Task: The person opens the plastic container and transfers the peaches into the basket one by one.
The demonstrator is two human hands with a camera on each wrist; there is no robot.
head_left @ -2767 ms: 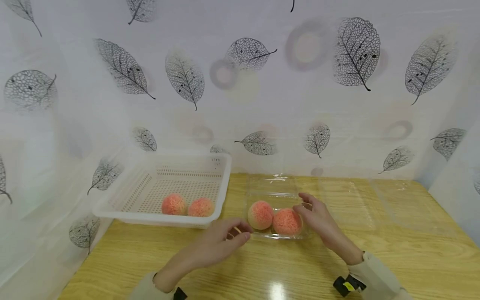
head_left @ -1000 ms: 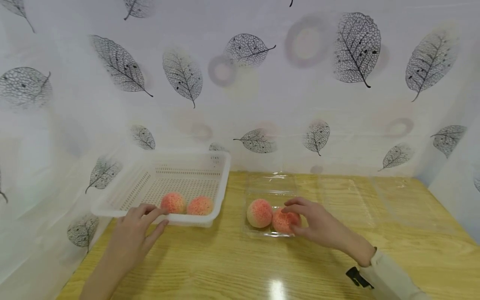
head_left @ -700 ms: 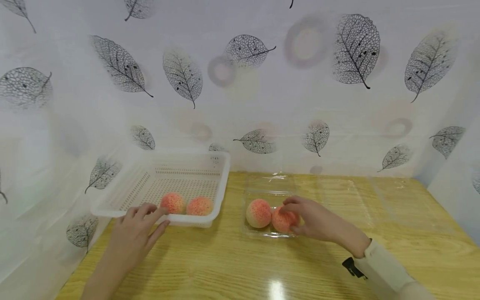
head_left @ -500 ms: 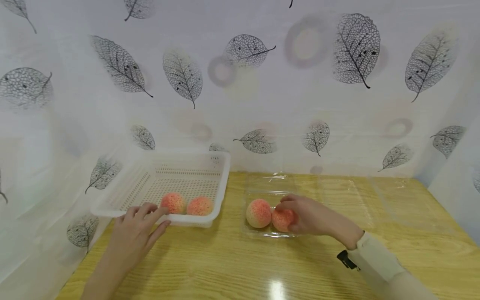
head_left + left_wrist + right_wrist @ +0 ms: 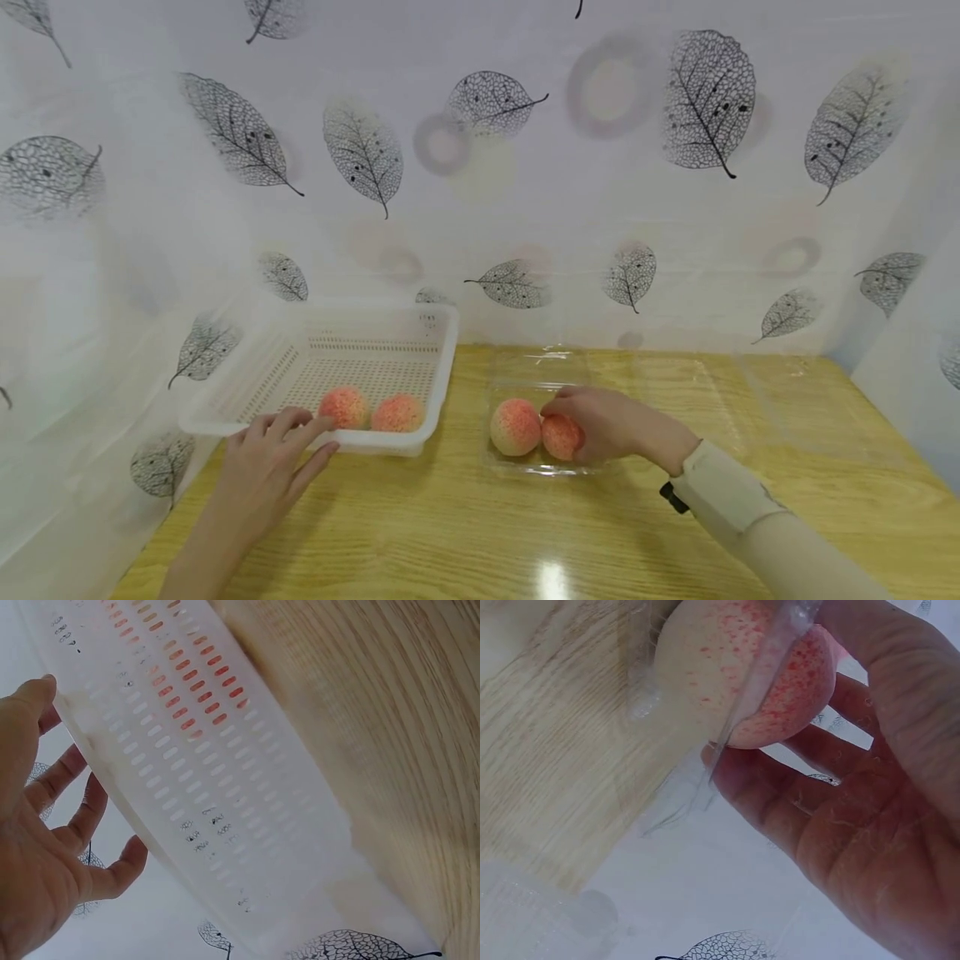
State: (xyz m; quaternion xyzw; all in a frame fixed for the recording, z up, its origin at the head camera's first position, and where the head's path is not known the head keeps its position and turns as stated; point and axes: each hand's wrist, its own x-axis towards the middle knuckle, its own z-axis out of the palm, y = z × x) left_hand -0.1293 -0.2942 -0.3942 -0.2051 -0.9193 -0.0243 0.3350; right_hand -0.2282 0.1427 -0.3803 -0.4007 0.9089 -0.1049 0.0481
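Two pinkish-red and yellow peaches sit side by side in an open clear plastic clamshell box (image 5: 551, 470). My right hand (image 5: 603, 421) curls its fingers and thumb round the right-hand peach (image 5: 561, 437); the left one (image 5: 515, 427) is beside it. In the right wrist view, the box's clear edge crosses in front of the peach (image 5: 705, 671) and the fingers lie around it. My left hand (image 5: 270, 454) rests its fingertips loosely on the front rim of the white plastic basket (image 5: 375, 443), thumb apart on the near side. Inside that basket lie two more peaches (image 5: 345, 407).
The clamshell's lid (image 5: 536, 364) stands folded back behind the box. To the right on the wooden table (image 5: 450, 533) lie more clear plastic boxes (image 5: 686, 400). A white leaf-printed curtain (image 5: 480, 192) hangs behind and at the sides.
My left hand has gone from beside the clear box to the basket's front rim. My right hand has moved in leftward and closed round the right-hand peach, which has shifted slightly.
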